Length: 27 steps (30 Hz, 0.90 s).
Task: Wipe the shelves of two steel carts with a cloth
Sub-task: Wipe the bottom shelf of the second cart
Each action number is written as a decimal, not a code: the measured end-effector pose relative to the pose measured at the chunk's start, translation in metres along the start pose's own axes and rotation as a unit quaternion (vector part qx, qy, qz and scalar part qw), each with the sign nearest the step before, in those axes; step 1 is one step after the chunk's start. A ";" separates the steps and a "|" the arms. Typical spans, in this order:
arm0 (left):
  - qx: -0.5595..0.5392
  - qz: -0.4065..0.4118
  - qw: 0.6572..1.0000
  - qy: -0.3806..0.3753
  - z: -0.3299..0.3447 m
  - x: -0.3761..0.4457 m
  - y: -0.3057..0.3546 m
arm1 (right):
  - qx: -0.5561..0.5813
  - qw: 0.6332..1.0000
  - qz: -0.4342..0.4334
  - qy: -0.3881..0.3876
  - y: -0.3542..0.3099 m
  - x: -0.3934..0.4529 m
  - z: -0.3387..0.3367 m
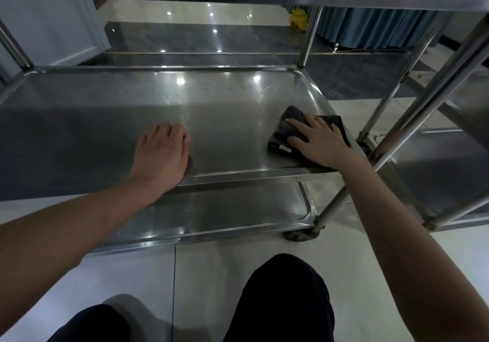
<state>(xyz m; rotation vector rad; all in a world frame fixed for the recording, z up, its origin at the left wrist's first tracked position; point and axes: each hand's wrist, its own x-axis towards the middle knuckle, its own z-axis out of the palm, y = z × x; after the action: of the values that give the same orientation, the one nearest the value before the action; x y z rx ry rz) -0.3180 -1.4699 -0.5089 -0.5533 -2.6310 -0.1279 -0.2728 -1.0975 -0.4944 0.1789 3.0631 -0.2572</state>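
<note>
On middle shelf | right hand flat on cloth | left hand resting

cloth half under right hand

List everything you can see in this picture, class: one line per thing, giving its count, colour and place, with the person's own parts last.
Steel cart: one, silver, directly ahead; middle shelf being wiped.
Second steel cart: one, silver, to the right.
Cloth: one, dark grey, on the middle shelf's right end.
Caster wheel: one, grey, at the front cart's near right leg.
Curtain: one, blue, far right background.
Yellow object: one, beside the curtain; unclear what.
Floor: pale tiles, below.
Legs: two, dark trousers, bottom.
Left hand: bare, resting on shelf.
Right hand: flat on cloth.
</note>
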 end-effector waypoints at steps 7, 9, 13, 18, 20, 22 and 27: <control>0.001 -0.003 1.000 0.007 0.000 0.001 0.002 | 0.001 1.000 -0.003 -0.001 -0.005 0.081 -0.011; 0.001 -0.009 1.000 0.008 0.000 0.002 0.002 | 0.002 1.000 0.003 0.003 -0.003 0.101 -0.013; -0.002 -0.022 1.000 0.015 0.001 0.003 0.002 | 0.011 1.000 -0.006 0.005 0.007 0.105 -0.011; -0.022 -0.044 0.998 0.026 0.000 0.002 0.002 | 0.007 1.000 -0.015 0.018 0.016 0.062 -0.005; -0.030 -0.052 0.998 0.027 -0.002 0.002 0.003 | 0.009 1.000 -0.012 0.020 0.014 0.036 -0.002; -0.031 -0.060 0.997 0.030 -0.004 0.002 0.005 | 0.005 1.000 -0.008 0.022 0.007 0.013 0.001; -0.011 -0.027 0.998 0.062 -0.006 0.000 0.006 | 0.004 1.000 -0.009 -0.007 -0.047 -0.023 0.006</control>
<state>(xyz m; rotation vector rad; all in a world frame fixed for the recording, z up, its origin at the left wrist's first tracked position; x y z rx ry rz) -0.3129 -1.4659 -0.5037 -0.4665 -2.5273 -0.2024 -0.2549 -1.1471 -0.4913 0.1507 3.0511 -0.2707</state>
